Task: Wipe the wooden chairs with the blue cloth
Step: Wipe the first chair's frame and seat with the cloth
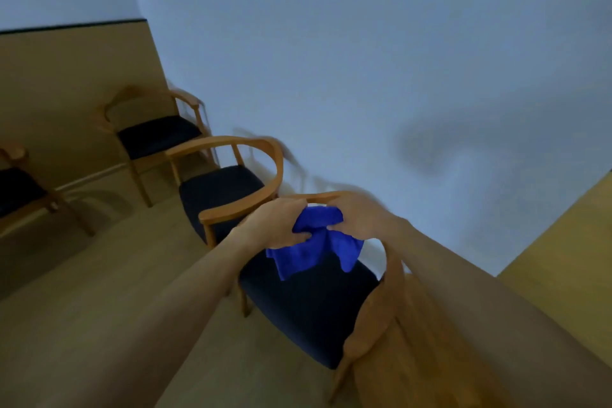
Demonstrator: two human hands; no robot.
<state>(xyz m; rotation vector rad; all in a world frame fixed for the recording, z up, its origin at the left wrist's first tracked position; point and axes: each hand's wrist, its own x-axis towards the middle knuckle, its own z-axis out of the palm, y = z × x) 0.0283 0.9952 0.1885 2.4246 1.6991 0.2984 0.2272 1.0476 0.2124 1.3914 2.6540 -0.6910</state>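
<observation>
Both hands are together over the nearest chair (pixel 381 308), each clamped on the cloth (pixel 314 248). The left hand (pixel 275 222) pinches its left edge, and the right hand (pixel 361 219) grips the bunched top on the right. The cloth hangs between them above the dark seat (pixel 308 308), near the curved back rail (pixel 318 197). The frame is blurred, so whether the cloth touches the rail cannot be told.

Risks, as judged from here:
- The cloth is bunched up rather than a flat pad. Wiping with it this way would likely give narrow contact and leave streaks or missed strips on the rail.
- Two loose tails hang toward the seat. They could snag on the armrest end (pixel 374 331) or drag across the upholstery instead of the wood.
- With both hands on the cloth, nothing holds the chair steady. A hard push along the rail could slide it toward the wall (pixel 364 76).
- At least three more chairs remain: the second chair (pixel 231 182), the third chair (pixel 155 132) and a partial one at the left edge (pixel 20 189). It would be easy to skip legs or the undersides of rails.

Cloth orientation: the gathered top edge runs roughly left to right between the hands, and that looks like the long axis. The free corners point down and slightly toward the camera. The left tail is wider and the right tail is narrower and more pointed.
</observation>
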